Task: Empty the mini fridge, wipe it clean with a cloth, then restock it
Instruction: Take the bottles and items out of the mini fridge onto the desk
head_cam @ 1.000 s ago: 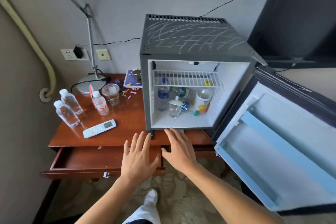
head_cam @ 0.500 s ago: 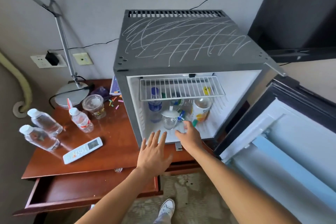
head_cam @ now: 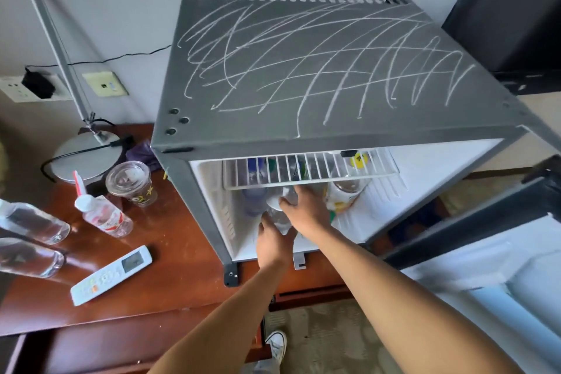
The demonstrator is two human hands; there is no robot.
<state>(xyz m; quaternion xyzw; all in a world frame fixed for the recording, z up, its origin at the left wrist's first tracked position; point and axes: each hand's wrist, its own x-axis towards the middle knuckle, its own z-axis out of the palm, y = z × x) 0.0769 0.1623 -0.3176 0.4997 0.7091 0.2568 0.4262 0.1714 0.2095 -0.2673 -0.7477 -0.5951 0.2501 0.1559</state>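
The grey mini fridge (head_cam: 303, 70), its top scribbled with chalk, stands on the wooden desk (head_cam: 170, 252) with its door (head_cam: 485, 255) swung open to the right. Under the wire shelf (head_cam: 318, 174), both my hands reach inside. My left hand (head_cam: 273, 241) curls round the lower body of a clear lidded cup (head_cam: 280, 222). My right hand (head_cam: 306, 214) grips the same cup near its top, the fingertips partly hidden. A blue-capped bottle (head_cam: 253, 200) stands left of the cup and a yellow-labelled bottle (head_cam: 343, 196) to its right. Other bottles behind are blurred.
On the desk left of the fridge lie a white remote (head_cam: 112, 275), three water bottles (head_cam: 103, 217), a plastic cup (head_cam: 132, 182) and a lamp base (head_cam: 88, 155). The desk drawer (head_cam: 121, 343) stands pulled out below. A dark screen (head_cam: 510, 9) is at the back right.
Both hands have moved from the desk edge into the fridge and closed on the clear cup. My head has come closer and higher over the fridge.
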